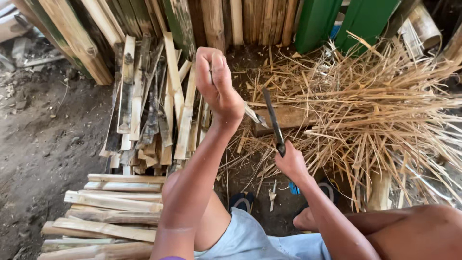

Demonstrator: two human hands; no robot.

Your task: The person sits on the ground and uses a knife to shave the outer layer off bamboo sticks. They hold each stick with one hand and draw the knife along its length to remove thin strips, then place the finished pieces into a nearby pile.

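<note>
left hand (pixel 217 86): top middle of frame, raised up. Fingers curled tight round a thin strip (pixel 252 114). Only the strip's tip shows, poking out low & to the right of the fist.
right hand (pixel 290 162): middle of frame, a bit lower. Fingers wrapped shut round the knife (pixel 272 121) handle.
knife: dark blade, points up & a little left. Its top is just beside the strip tip. Can't tell if they touch.
block (pixel 288 117): brown wood, lies flat behind the blade, w/ shavings half over it.
shavings (pixel 380 110): big heap of dry yellow bits, right side of frame, spread wide.
slats (pixel 149 103): pale & dark split pieces, lean up in upper left-middle, next to the left hand.
stack (pixel 110 212): cut pieces laid flat in rows, lower left of frame.
wall (pixel 240 19): wood planks along the top; green board (pixel 317 19) at top right.
ground (pixel 43 139): bare dirt, left side.
sandals (pixel 242 200): dark w/ blue, on the dirt at bottom middle, by the knees.
shorts (pixel 250 240): light blue, bottom edge.
</note>
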